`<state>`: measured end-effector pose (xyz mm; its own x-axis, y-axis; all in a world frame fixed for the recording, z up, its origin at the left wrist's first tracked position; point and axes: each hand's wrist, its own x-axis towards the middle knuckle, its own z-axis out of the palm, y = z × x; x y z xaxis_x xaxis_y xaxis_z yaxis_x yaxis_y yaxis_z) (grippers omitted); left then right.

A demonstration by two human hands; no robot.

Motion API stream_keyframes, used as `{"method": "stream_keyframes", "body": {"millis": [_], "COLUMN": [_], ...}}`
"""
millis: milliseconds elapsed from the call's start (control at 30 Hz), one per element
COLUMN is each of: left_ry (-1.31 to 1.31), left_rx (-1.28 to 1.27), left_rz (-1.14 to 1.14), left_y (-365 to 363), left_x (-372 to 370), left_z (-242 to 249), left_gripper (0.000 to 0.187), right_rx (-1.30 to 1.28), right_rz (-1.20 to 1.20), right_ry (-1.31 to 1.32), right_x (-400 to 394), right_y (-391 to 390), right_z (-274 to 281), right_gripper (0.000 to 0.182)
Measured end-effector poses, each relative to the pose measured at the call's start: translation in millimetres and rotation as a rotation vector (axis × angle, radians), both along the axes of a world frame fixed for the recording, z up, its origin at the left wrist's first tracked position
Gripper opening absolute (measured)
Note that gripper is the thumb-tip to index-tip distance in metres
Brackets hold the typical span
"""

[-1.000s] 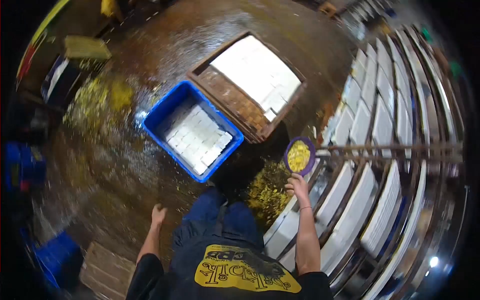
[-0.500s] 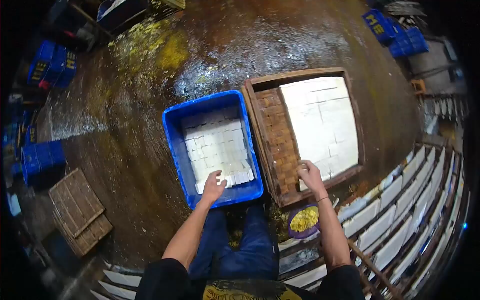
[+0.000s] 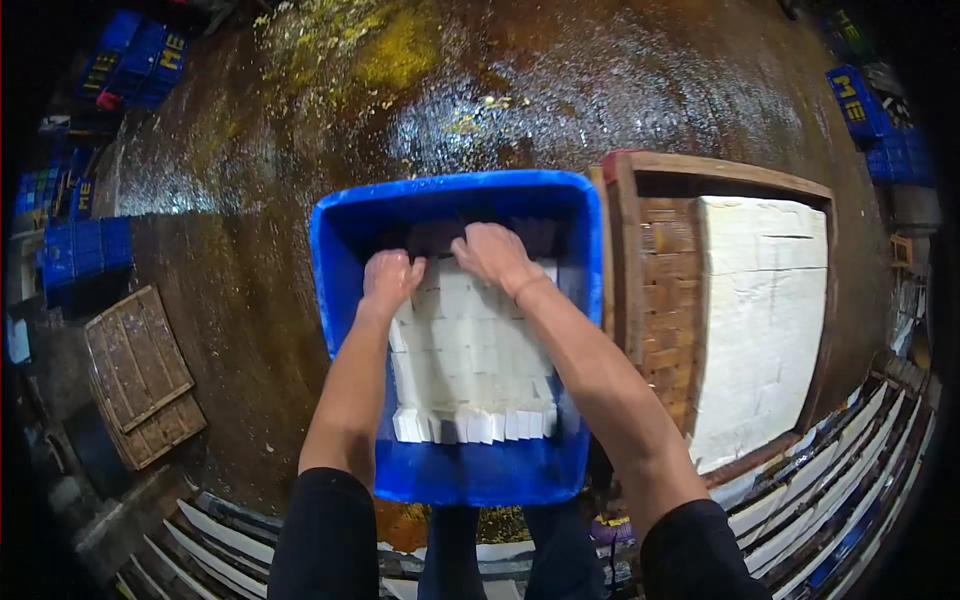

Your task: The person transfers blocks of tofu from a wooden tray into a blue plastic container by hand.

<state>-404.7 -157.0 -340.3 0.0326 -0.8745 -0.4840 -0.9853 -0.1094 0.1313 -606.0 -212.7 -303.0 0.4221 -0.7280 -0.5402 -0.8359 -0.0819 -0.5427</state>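
Rows of white, tofu-like blocks (image 3: 465, 350) lie packed in a deep blue bin (image 3: 470, 485). Both hands reach inside, at the far end of the blocks. My left hand (image 3: 390, 280) is at the far left corner of the rows, its fingers curled down. Farther right and slightly deeper, my right hand (image 3: 490, 255) bends its fingers over the far row. The fingertips of both hands are hidden, so whatever they grip does not show. To the right, a large scored white slab (image 3: 765, 330) sits in a wooden frame (image 3: 628, 260) on a woven mat (image 3: 670, 300).
Wet brown floor (image 3: 250, 320) with yellow scraps (image 3: 400, 50) spreads ahead. Wooden boards (image 3: 140, 370) lie at left. Blue crates (image 3: 90, 250) stand along the left side, others (image 3: 860, 110) at far right. Racks of white slabs (image 3: 820, 490) line the near right.
My right hand has left the slab's near edge in the wooden frame and entered the blue bin. My left hand has moved to the bin's far end. The view has shifted, bringing the bin closer.
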Motion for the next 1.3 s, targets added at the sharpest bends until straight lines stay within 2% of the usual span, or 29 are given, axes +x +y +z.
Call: {"method": "stream_keyframes", "body": {"millis": [33,100,133,167,233,333,400,467,533,600,633,667,733,833,867,900,933,967,1000,1033,1067,1133,1167,1233,1300], "left_ry": [-0.008,0.01,0.022,0.065,0.087,0.151,-0.002,0.015,0.133,0.203,0.236,0.269,0.219,0.268,0.272,0.231,0.216,0.198,0.167,0.134,0.136,0.274,0.276,0.368,0.354], "left_rx": [-0.082,-0.012,0.049,-0.152,-0.073,0.017,0.167,0.215,0.329,0.266,0.235,0.203,0.302,0.401,0.405,0.242,0.16,0.076,0.132,0.188,0.189,-0.055,-0.058,0.34,0.235], "left_rz": [-0.14,-0.191,-0.251,-0.265,-0.257,-0.158,-0.214,-0.194,-0.145,-0.165,-0.174,-0.184,-0.041,-0.081,-0.084,-0.152,-0.184,-0.214,-0.23,-0.247,-0.252,-0.145,-0.15,-0.088,-0.064], "left_y": [1.3,-3.0,0.1,6.9,9.5,7.6,4.8,-3.7,-12.6,-8.0,-7.7,-7.5,-14.5,-23.4,-22.9,-24.8,-24.6,-26.2,-32.7,-36.8,-34.4,-27.5,-26.8,-20.9,-14.2], "left_x": [17.1,32.0,38.8,39.8,42.8,33.5,22.6,21.4,20.8,30.1,29.6,29.1,21.8,18.8,18.7,16.1,14.6,10.9,1.3,-4.5,-5.4,0.1,5.0,12.3,14.6], "left_z": [-33.8,-75.0,-91.5,-98.8,-108.2,-97.9,-78.4,-68.7,-63.5,-105.4,-111.8,-117.7,-94.9,-57.4,-70.6,-81.4,-91.2,-89.9,-59.0,-40.9,-52.9,-88.6,-81.0,-57.7,-82.8], "left_gripper": [0.046,0.042,0.038,0.033,0.037,0.044,0.046,0.047,0.046,0.046,0.046,0.047,0.048,0.049,0.049,0.049,0.049,0.049,0.055,0.063,0.063,0.058,0.058,0.053,0.051], "right_rx": [0.009,0.202,0.212,0.2,0.203,0.146,0.369,-0.192,-0.492,0.204,0.204,0.042,-0.118,-0.218,-0.249,-0.283,-0.284,-0.225,-0.166,-0.164,-0.136,-0.083,-0.059,-0.045,0.026], "right_rz": [0.007,0.363,0.376,0.313,0.259,0.761,0.684,1.167,1.394,0.344,0.344,0.287,0.225,0.249,0.297,0.348,0.351,0.364,0.372,0.369,0.349,0.308,0.287,0.261,0.344], "right_ry": [0.006,0.013,0.019,0.013,0.02,0.1,0.293,0.581,0.723,0.167,0.173,0.139,0.104,0.08,0.138,0.198,0.205,0.351,0.496,0.501,0.442,0.32,0.262,0.216,0.229], "right_x": [8.2,20.6,24.9,26.0,20.8,14.5,21.3,13.5,6.9,-6.6,-9.4,-12.1,-14.4,-19.4,-23.3,-25.4,-23.5,-19.3,-18.3,-20.7,-24.1,-31.2,-35.7,-39.8,-25.8], "right_y": [-8.4,-13.6,-11.4,-8.7,-4.3,-16.5,-19.8,-16.0,-17.2,-18.5,-12.9,-3.3,3.0,14.4,16.0,14.5,12.3,10.1,8.3,6.5,4.2,-2.0,-5.4,-11.0,-13.9], "right_z": [-18.7,-65.9,-82.1,-93.4,-109.6,-113.5,-112.6,-92.7,-81.1,-78.9,-77.1,-75.0,-84.7,-112.9,-110.2,-104.6,-100.2,-94.1,-91.1,-90.1,-89.9,-88.2,-85.7,-75.0,-48.2], "right_gripper": [0.043,0.051,0.051,0.05,0.051,0.052,0.055,0.052,0.052,0.042,0.042,0.036,0.033,0.031,0.03,0.029,0.029,0.03,0.031,0.031,0.032,0.034,0.034,0.035,0.041]}}
